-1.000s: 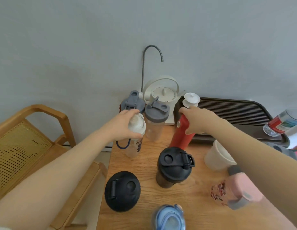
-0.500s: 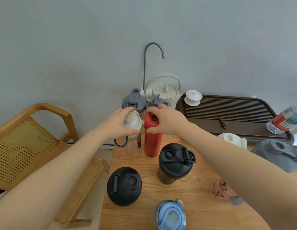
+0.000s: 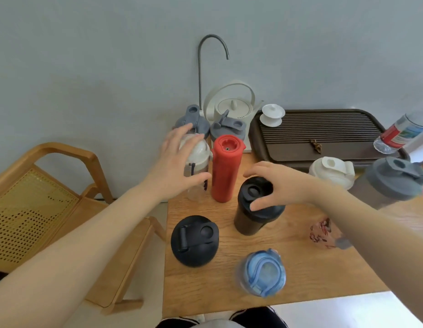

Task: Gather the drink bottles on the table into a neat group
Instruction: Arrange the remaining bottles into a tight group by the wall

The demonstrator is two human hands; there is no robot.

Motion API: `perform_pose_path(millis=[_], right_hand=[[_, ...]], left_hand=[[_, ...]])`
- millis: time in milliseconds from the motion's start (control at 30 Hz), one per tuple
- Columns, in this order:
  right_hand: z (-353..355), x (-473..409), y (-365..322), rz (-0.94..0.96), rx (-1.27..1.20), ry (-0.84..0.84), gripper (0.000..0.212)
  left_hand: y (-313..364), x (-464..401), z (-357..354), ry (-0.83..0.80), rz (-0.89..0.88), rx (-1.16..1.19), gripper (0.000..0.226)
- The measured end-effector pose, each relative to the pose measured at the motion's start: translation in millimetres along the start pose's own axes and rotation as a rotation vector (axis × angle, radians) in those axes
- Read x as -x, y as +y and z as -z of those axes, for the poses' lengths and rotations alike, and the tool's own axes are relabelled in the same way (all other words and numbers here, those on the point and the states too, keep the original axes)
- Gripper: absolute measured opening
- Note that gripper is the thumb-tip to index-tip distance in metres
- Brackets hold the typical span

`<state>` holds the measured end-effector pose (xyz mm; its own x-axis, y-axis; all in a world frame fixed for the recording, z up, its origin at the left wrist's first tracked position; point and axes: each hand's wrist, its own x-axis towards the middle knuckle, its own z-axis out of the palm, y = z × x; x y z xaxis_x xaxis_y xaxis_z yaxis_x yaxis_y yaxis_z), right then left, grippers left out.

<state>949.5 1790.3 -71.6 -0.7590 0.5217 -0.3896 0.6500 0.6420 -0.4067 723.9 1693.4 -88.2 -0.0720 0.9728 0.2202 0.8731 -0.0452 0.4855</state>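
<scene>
A red bottle [image 3: 224, 171] stands upright at the back of the wooden table [image 3: 205, 290], free of both hands. Just left of it is a clear bottle with a white lid [image 3: 198, 151]; my left hand [image 3: 176, 162] spreads its fingers around that bottle without clasping it. My right hand [image 3: 275, 185] arches over the lid of a dark shaker bottle [image 3: 250, 223], thumb at the near side, fingers at the far side. Two grey-lidded bottles [image 3: 228, 127] stand behind the red one. Nearer me are a black round-lidded bottle [image 3: 194, 240] and a blue-lidded bottle [image 3: 262, 273].
A pink floral bottle [image 3: 320, 233], a white-lidded cup [image 3: 331, 172], a grey-lidded shaker [image 3: 390, 183] and a red-labelled water bottle [image 3: 399, 133] are on the right. A white kettle [image 3: 231, 107] and a dark tea tray [image 3: 324, 129] line the wall. A wooden chair [image 3: 40, 197] is at the left.
My right hand set the red bottle down beside the white-lidded one, let go, and came back to the dark shaker's lid. My left hand loosened its grip and spread its fingers.
</scene>
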Motion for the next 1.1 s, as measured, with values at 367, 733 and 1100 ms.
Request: perform_pose_path(millis=[367,733,1100], right_hand=[[-13,3,-3,0.084,0.633,0.021,0.107],[42,27,58,0.027,0.275,0.226,0.082],[65,-67,86,-0.015,0.171,0.255,0.086]], left_hand=[[44,79,-16,-0.485,0.259,-0.388,0.092],[74,82,-44,-0.407,0.547,-0.323,0.091],[156,8,-27,-0.201,0.177,-0.385,0.09]])
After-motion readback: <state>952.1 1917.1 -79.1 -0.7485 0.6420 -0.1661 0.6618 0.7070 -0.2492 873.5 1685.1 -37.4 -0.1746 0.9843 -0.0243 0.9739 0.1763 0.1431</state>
